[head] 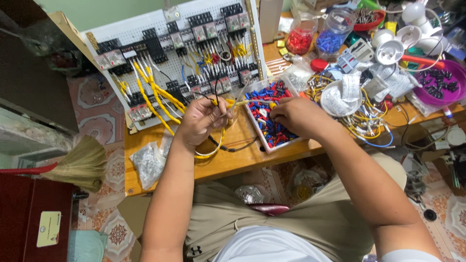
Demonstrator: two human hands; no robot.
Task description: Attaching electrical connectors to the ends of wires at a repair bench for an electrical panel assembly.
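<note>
Two hands meet over the middle of the wooden surface, seen from the head view. The left hand is clenched around a bundle of yellow wires, thumb uppermost, with one wire end pointing right toward the tray. The right hand hovers over the white tray of red and blue terminals, fingertips pinched together at its near rim; whether they grip a terminal I cannot tell. To my eye, steadying the wire end close to the tray and picking one terminal at a time would serve best. Both forearms reach forward from the lap. A white pegboard panel of relays leans at the far left corner.
</note>
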